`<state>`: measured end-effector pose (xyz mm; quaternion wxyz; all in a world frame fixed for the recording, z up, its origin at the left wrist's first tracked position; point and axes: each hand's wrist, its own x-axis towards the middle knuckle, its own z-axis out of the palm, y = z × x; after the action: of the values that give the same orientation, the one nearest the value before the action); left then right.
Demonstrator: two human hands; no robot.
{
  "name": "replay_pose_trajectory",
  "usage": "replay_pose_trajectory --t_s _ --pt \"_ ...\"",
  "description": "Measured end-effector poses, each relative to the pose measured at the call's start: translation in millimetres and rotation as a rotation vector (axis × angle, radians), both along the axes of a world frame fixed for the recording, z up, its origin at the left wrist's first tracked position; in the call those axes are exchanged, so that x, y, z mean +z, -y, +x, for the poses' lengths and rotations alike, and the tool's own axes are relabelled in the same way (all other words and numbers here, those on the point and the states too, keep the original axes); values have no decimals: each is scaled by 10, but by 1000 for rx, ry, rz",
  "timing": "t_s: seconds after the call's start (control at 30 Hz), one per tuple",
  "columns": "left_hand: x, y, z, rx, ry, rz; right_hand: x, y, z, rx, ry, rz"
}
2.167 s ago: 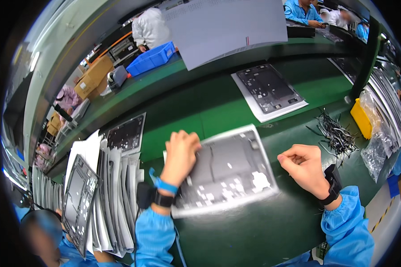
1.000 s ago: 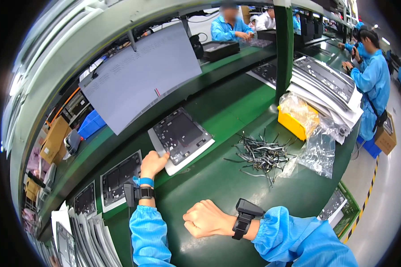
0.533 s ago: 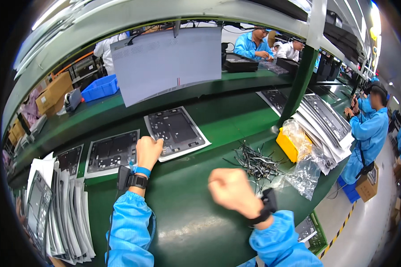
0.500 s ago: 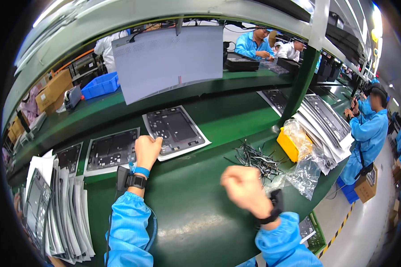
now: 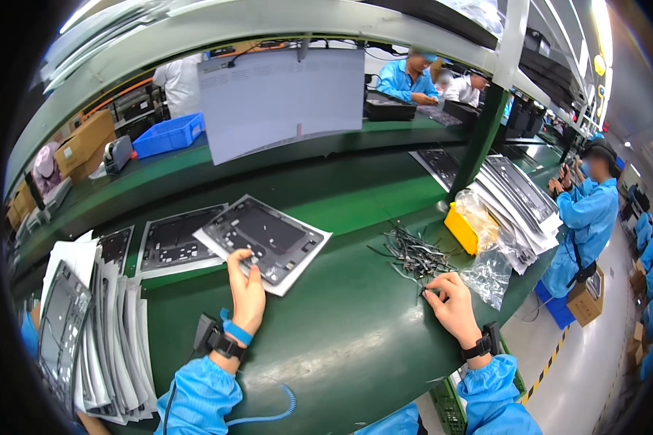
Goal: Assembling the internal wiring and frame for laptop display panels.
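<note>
Black panel (image 5: 274, 233), near edge held by left grip (image 5: 247, 297), right grip (image 5: 453, 308) pinching dark strip (image 5: 423, 291)

At the far left, a brown cardboard box (image 5: 85, 151) is standing near a blue bin (image 5: 168, 138), and a large pale grey sheet (image 5: 283, 109) is hanging to their right. On the right, a yellow bin (image 5: 459, 230) is sitting near a green post (image 5: 482, 148), clear plastic (image 5: 489, 279) is lying beside it, and a person in blue (image 5: 586, 206) is standing farther right.
</note>
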<state>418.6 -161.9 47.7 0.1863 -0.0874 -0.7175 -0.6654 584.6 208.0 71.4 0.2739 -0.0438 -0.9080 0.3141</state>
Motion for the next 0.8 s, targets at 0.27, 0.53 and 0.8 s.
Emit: replay_pose_trajectory --t_s 0.27,0.53,0.8 --pt "-28 485 1354 -64 110 189 43 -20 20 60 1 -345" --pt "161 609 2397 43 349 363 237 -162 389 105 -15 -1106" --pt "327 86 3073 -427 697 508 477 47 162 178 -52 -1001"
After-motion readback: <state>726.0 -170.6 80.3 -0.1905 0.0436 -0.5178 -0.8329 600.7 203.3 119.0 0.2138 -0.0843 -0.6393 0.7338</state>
